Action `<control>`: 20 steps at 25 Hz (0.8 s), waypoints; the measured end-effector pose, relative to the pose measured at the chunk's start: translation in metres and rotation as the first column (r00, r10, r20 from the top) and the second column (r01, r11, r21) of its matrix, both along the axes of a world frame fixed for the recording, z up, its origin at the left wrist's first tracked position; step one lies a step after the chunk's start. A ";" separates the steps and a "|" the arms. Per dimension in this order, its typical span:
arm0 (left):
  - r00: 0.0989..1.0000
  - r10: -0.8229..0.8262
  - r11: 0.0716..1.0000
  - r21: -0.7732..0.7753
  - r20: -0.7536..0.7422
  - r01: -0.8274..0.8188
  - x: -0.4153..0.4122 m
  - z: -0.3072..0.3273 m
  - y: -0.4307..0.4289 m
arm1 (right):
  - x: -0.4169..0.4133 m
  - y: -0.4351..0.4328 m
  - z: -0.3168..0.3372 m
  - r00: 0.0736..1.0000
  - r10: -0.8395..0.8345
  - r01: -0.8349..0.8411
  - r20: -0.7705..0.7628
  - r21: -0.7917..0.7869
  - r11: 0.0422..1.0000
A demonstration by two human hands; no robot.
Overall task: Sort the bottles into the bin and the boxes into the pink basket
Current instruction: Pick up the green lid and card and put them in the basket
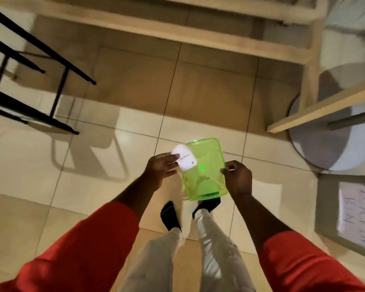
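Note:
A translucent green bin (207,182) hangs above the tiled floor in front of my legs. My right hand (238,178) grips its right rim. My left hand (160,167) holds a white object with small dark print (184,158) at the bin's upper left rim, partly over the opening. Blur keeps me from telling whether this white object is a bottle or a box. The bin looks see-through, with nothing else plainly inside. No pink basket is in view.
Black metal chair legs (57,66) stand at the left. A pale wooden frame (198,41) runs across the top and down the right. A round grey base (333,144) sits at right, and a grey board with handwritten paper (354,216) lies at lower right.

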State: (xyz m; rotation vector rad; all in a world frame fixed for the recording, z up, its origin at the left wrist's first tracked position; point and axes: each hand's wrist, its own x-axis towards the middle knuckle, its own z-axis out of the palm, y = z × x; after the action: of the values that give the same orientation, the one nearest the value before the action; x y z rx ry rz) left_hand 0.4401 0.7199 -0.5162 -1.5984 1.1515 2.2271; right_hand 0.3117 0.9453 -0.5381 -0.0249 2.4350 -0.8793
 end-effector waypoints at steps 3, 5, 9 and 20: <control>0.999 -0.003 0.999 -0.051 -0.041 0.001 0.003 0.081 0.005 | 0.011 0.007 0.080 0.998 -0.014 0.012 -0.068 -0.033 0.999; 0.998 -0.006 0.996 -0.085 -0.064 0.000 0.006 0.130 0.010 | 0.021 0.015 0.128 0.994 -0.044 0.035 -0.101 -0.088 0.996; 0.990 -0.053 0.991 -0.132 -0.127 0.036 0.005 0.205 0.026 | 0.034 0.037 0.203 0.983 -0.112 0.089 -0.143 -0.163 0.983; 0.908 -0.234 0.957 -0.246 -0.349 0.152 -0.078 0.351 0.103 | -0.027 0.135 0.336 0.894 -0.267 0.178 -0.361 -0.260 0.949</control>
State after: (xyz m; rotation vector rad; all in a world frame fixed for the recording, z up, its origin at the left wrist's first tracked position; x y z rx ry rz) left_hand 0.3625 0.8231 -0.1653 -1.0777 1.6200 2.4031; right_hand 0.2842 1.0806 -0.2019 -0.0007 2.7326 -1.3612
